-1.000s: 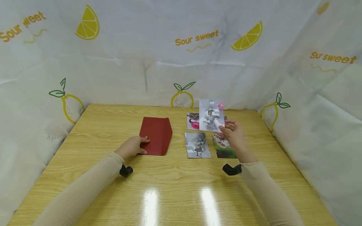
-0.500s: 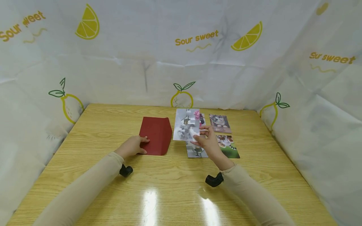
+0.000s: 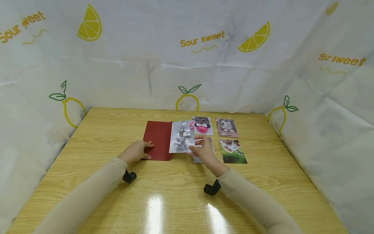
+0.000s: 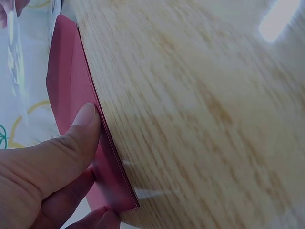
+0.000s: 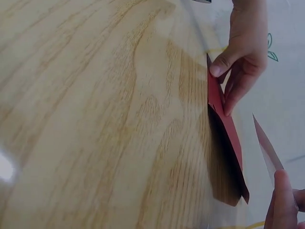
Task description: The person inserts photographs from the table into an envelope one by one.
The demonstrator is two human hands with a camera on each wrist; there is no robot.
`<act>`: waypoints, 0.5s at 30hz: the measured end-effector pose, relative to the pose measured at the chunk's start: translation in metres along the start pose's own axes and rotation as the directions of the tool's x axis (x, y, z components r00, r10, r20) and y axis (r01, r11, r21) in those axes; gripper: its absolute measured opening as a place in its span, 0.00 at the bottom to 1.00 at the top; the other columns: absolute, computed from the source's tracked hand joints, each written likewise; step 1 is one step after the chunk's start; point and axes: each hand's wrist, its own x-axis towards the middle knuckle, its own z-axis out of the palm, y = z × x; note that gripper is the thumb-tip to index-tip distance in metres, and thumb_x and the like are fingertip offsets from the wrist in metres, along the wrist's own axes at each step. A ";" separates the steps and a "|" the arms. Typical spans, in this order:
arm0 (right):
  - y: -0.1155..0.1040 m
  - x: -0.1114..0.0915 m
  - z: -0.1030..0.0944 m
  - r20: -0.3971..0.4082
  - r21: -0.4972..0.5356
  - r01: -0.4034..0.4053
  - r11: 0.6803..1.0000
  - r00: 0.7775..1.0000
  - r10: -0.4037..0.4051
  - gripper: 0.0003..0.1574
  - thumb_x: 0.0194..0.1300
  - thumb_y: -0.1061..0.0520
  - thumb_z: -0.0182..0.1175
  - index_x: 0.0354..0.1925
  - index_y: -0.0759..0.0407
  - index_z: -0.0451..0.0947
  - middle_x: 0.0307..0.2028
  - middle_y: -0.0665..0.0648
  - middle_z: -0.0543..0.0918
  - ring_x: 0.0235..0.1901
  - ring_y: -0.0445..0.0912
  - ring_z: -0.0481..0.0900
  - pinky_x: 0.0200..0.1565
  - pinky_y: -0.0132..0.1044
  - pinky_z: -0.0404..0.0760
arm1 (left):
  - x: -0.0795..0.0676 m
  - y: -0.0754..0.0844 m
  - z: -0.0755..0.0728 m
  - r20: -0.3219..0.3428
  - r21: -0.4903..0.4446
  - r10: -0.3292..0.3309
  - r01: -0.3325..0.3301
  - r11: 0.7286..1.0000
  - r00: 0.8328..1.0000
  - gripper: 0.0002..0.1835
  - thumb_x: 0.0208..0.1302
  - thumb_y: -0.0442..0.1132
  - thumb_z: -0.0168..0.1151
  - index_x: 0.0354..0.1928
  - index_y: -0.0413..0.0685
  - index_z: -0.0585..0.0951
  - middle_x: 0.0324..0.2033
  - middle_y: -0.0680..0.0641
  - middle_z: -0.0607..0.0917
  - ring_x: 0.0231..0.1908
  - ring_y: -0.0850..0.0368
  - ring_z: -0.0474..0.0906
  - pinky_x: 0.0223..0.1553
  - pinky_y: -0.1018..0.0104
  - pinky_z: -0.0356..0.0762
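Observation:
A red envelope (image 3: pixel 157 133) lies on the table, its flap side to the right. My left hand (image 3: pixel 135 151) rests on its left part, thumb (image 4: pixel 87 117) near the front edge and fingers spread over the surface. A postcard (image 3: pixel 181 138) with a grey cat picture and a pink flower is pinched by its lower right corner in my right hand (image 3: pixel 205 152). It is held above the table and covers the envelope's flap in the head view. In the right wrist view the card (image 5: pixel 268 148) appears edge-on, apart from the envelope (image 5: pixel 228 131).
Behind and right of my right hand lie a striped-cat card (image 3: pixel 202 126), a grey-and-white cat card (image 3: pixel 227 127) and a tiger card (image 3: pixel 232 151). A greyish card (image 3: pixel 211 143) is partly hidden under my right hand. A white printed curtain (image 3: pixel 131 74) stands behind the table.
My right hand has carried the postcard left and lower, from over the cards at the right to over the envelope's flap. My left hand has stayed on the envelope.

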 end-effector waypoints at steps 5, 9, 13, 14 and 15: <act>0.001 0.007 0.004 -0.031 -0.054 -0.028 0.998 0.999 0.026 0.27 0.59 0.75 0.56 0.53 0.65 0.57 0.37 0.60 0.61 0.23 0.45 0.68 0.44 0.51 0.80 | 0.000 0.000 0.000 0.001 -0.005 -0.005 0.005 1.000 1.000 0.29 0.53 0.38 0.68 0.60 0.44 0.74 0.64 0.42 0.66 0.65 0.39 0.57 0.62 0.50 0.60; 0.002 0.012 0.006 -0.025 -0.093 -0.038 0.995 0.999 0.036 0.27 0.59 0.75 0.56 0.53 0.65 0.58 0.37 0.61 0.61 0.26 0.47 0.69 0.43 0.49 0.81 | 0.001 0.001 0.000 0.011 -0.011 -0.015 0.015 1.000 1.000 0.30 0.53 0.38 0.68 0.60 0.45 0.74 0.65 0.42 0.66 0.65 0.39 0.56 0.62 0.50 0.60; 0.003 0.016 0.009 -0.010 -0.152 -0.042 0.987 0.999 0.041 0.27 0.59 0.74 0.57 0.53 0.64 0.58 0.37 0.61 0.61 0.26 0.48 0.70 0.41 0.47 0.82 | 0.002 0.001 0.000 0.016 -0.013 -0.020 0.020 1.000 1.000 0.30 0.53 0.39 0.68 0.60 0.46 0.74 0.65 0.43 0.65 0.65 0.39 0.55 0.63 0.50 0.59; 0.003 0.017 0.010 -0.006 -0.166 -0.042 0.985 0.999 0.042 0.27 0.58 0.73 0.57 0.53 0.64 0.58 0.37 0.61 0.61 0.25 0.47 0.70 0.40 0.47 0.82 | 0.002 0.002 -0.001 0.016 -0.014 -0.020 0.020 1.000 1.000 0.30 0.53 0.39 0.68 0.60 0.45 0.74 0.65 0.43 0.65 0.65 0.39 0.55 0.63 0.50 0.59; 0.003 0.018 0.012 -0.004 -0.177 -0.044 0.983 0.999 0.044 0.27 0.58 0.73 0.58 0.52 0.64 0.58 0.37 0.61 0.61 0.25 0.47 0.70 0.40 0.47 0.82 | 0.002 0.002 -0.001 0.016 -0.015 -0.020 0.021 1.000 1.000 0.30 0.53 0.39 0.69 0.60 0.45 0.74 0.65 0.43 0.66 0.65 0.39 0.55 0.63 0.50 0.59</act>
